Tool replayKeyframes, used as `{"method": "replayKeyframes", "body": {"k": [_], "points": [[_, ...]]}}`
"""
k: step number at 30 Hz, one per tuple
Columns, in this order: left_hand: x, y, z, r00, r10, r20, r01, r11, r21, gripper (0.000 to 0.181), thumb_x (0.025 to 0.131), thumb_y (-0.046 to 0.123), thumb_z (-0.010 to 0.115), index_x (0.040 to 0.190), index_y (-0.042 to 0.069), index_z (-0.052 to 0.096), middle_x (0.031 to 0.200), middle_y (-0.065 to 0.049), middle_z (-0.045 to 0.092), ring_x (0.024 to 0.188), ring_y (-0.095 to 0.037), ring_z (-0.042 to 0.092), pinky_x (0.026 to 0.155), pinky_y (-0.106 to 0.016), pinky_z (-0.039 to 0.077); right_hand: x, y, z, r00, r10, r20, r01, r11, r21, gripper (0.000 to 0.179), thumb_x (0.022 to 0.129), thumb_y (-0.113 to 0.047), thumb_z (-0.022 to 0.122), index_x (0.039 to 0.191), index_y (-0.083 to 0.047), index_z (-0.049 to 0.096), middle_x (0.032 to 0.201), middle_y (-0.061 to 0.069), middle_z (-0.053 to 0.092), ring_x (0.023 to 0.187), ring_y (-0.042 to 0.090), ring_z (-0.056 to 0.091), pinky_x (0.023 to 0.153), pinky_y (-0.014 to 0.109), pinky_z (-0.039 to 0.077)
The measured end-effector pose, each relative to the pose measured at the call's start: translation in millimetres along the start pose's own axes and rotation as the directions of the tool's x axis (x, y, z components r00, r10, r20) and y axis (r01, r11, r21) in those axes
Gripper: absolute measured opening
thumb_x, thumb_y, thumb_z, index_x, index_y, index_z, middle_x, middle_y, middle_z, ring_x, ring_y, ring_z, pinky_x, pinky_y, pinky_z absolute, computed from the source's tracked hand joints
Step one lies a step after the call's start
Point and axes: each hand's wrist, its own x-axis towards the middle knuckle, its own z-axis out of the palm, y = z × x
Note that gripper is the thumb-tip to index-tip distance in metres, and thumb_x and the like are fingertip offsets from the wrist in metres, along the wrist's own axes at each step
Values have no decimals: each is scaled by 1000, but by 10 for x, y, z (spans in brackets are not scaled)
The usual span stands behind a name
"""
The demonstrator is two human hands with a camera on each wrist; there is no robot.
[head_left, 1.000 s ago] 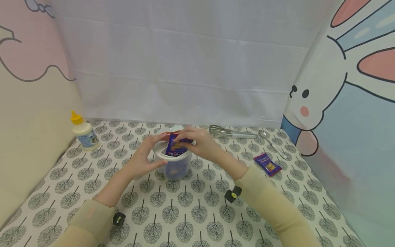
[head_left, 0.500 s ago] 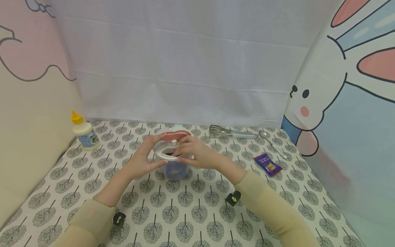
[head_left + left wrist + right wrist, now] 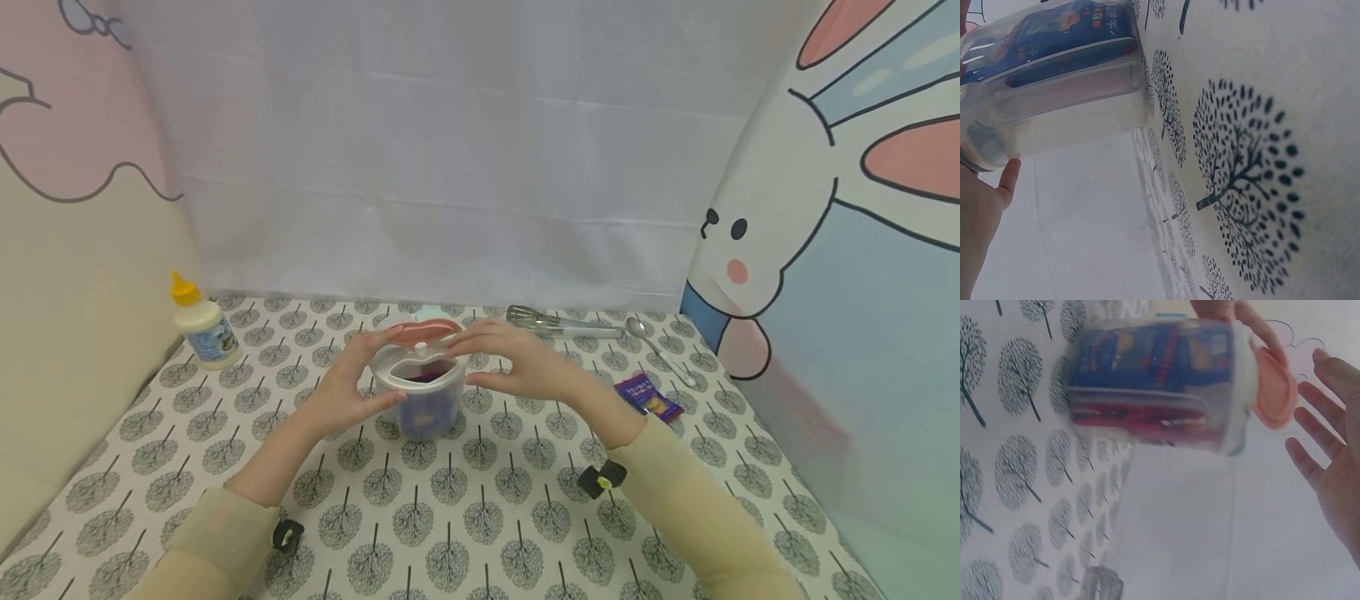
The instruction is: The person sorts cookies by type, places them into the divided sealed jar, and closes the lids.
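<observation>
A clear plastic storage container (image 3: 431, 412) with a white rim stands upright on the table, its coral flap lid (image 3: 427, 333) raised. My left hand (image 3: 345, 392) grips it at the rim, thumb in front and fingers near the lid. Through the container's wall (image 3: 1229, 381) in the right wrist view, blue snack packets (image 3: 1160, 359) show in one compartment and red ones (image 3: 1141, 417) in another. My right hand (image 3: 521, 362) hovers beside the opening, holding nothing, fingers spread. One blue-purple snack packet (image 3: 649, 397) lies on the table right of the container, partly behind the right forearm.
Behind to the right lie metal tongs (image 3: 566, 323) and a metal spoon (image 3: 660, 350). A white bottle with a yellow nozzle cap (image 3: 204, 325) stands at the left. A patterned cloth (image 3: 450, 517) covers the table, with fabric walls (image 3: 465, 167) around it.
The snack packet in my right hand went down into the container and was let go. My right hand then drew back to the right. The left hand keeps its grip on the container.
</observation>
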Motion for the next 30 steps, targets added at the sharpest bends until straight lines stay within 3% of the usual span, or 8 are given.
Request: {"method": "replayKeyframes", "body": {"k": [4, 7, 13, 17, 21, 30], "points": [[-7, 15, -1, 1000, -13, -3, 13, 1000, 2, 91, 74, 29, 80, 148, 32, 27, 138, -3, 43, 126, -25, 40, 100, -62, 36, -184, -25, -262, 998, 63, 1, -63, 998, -27, 39, 85, -21, 69, 122, -11, 61, 128, 3, 59, 124, 21, 48, 114, 40, 29], [-7, 20, 3, 1000, -7, -4, 7, 1000, -1, 91, 73, 28, 80, 148, 30, 27, 138, -4, 43, 126, -25, 40, 101, -61, 36, -382, -20, -467, 992, 124, -13, -125, 990, -66, 41, 85, -19, 70, 124, -12, 60, 130, 2, 58, 125, 20, 47, 111, 41, 32], [-5, 4, 17, 1000, 1, 0, -1, 1000, -8, 91, 73, 27, 80, 148, 29, 27, 137, -4, 43, 126, -24, 40, 101, -60, 36, -895, 108, -803, 964, 255, -78, -264, 953, -151, 49, 82, -13, 73, 128, -15, 58, 132, 4, 56, 124, 24, 48, 103, 44, 41], [0, -1, 16, 1000, -1, 1, 1, 1000, -3, 92, 73, 27, 80, 148, 29, 27, 138, -4, 43, 126, -26, 39, 100, -62, 36, -1284, 267, -908, 916, 388, -105, -401, 902, -159, 51, 82, -11, 73, 130, -14, 56, 135, 6, 52, 124, 28, 47, 98, 49, 44], [4, 0, 14, 1000, -7, 5, 7, 1000, -4, 92, 74, 28, 80, 148, 30, 26, 139, -4, 43, 127, -25, 38, 100, -63, 35, -1629, 431, -933, 855, 514, -70, -519, 847, -118, 53, 83, -12, 71, 133, -13, 52, 139, 12, 47, 126, 34, 43, 94, 51, 46], [-2, 11, 6, 1000, -26, 10, 26, 1000, -17, 91, 74, 28, 80, 148, 31, 27, 139, -5, 42, 126, -26, 39, 100, -63, 36, -2207, 771, -791, 697, 716, 28, -712, 697, -85, 52, 87, -16, 68, 134, -4, 49, 139, 23, 45, 123, 44, 43, 98, 59, 41]]}}
